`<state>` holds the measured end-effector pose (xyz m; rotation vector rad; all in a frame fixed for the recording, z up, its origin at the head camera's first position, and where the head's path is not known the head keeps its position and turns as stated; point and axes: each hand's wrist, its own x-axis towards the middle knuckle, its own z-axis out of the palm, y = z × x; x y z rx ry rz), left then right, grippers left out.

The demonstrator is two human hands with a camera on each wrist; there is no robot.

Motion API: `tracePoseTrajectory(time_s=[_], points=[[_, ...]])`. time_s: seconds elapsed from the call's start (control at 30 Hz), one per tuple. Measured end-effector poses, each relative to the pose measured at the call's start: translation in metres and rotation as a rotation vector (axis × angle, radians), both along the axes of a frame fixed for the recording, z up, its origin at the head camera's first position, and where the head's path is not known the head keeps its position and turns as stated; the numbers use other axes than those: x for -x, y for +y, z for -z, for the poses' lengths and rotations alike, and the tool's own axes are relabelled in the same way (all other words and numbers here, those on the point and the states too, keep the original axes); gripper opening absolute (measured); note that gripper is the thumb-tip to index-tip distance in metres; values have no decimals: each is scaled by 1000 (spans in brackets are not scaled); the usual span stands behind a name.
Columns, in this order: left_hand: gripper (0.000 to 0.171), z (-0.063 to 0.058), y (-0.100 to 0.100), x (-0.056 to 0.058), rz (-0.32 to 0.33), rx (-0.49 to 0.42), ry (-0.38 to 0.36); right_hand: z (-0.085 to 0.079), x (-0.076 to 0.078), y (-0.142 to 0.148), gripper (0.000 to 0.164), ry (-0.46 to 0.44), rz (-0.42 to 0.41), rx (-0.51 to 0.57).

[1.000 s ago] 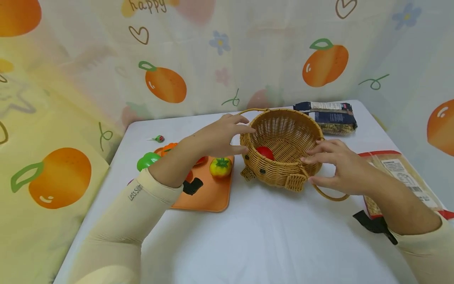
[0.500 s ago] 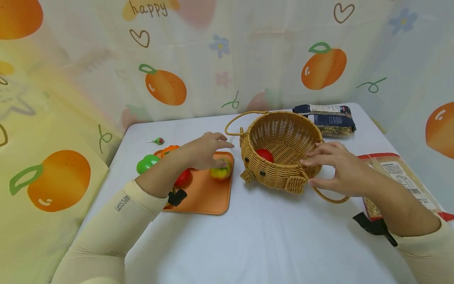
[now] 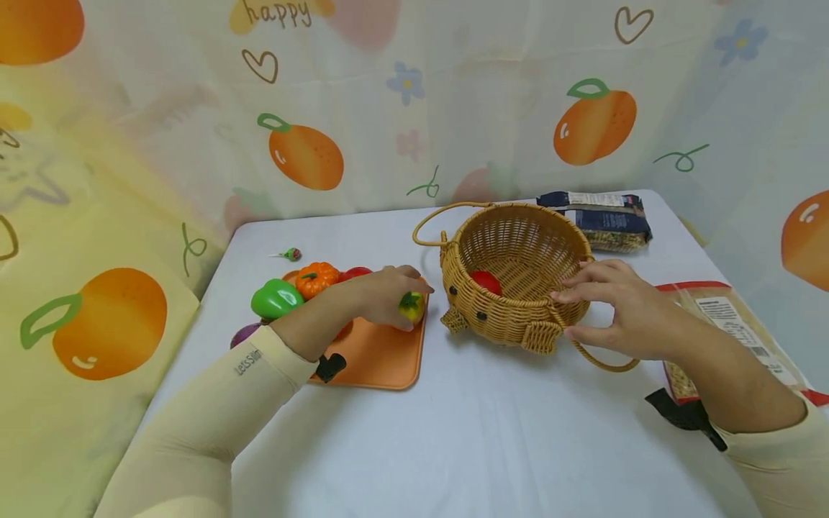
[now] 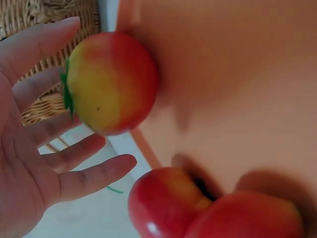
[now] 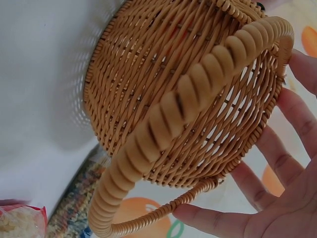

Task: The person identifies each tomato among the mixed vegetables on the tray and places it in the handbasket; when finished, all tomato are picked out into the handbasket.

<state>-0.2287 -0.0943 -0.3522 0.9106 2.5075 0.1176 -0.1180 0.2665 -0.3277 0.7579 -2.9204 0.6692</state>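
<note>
My left hand (image 3: 383, 296) reaches over the right side of an orange tray (image 3: 382, 363). Its fingers spread around a round yellow-and-red toy fruit (image 4: 113, 83) with a green leafy top. The thumb and fingers are not closed on the fruit, and part of it is hidden under the hand in the head view. My right hand (image 3: 612, 306) is at the right side of a wicker basket (image 3: 505, 316), with extended fingers (image 5: 280, 156) right at its rim and one finger at the looped handle (image 5: 148, 139). A red toy piece (image 3: 486, 281) lies inside the basket.
On the tray's left are a green toy pepper (image 3: 276, 298), an orange toy pumpkin (image 3: 317, 279) and red toy fruits (image 4: 166, 201). A lollipop (image 3: 293, 254) lies behind. A dark bag (image 3: 602, 221) stands behind the basket; another bag (image 3: 725, 324) lies right.
My left hand has moved from the basket's left rim leftward and down to the yellow-and-red toy fruit on the tray. The right hand stays at the basket.
</note>
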Motion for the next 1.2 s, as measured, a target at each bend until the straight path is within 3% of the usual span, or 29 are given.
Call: tracePoseTrajectory(time_s=[0.23,0.43,0.77,0.97,1.2], points=[[56,7,6,-2,13,21,-8,0,0,1,43,18,-31,7],[48,10,6,0,24,16,-15,0,1,1,44,8,-7,12],[51,8,3,-1,9,43,-27,0,-1,1,44,2,-26,7],[52,3,-1,-2,-27,25,-18,0,-1,0,45,-17,8,0],[56,-11,-8,0,-90,-8,0,0,0,1,43,16,-34,11]])
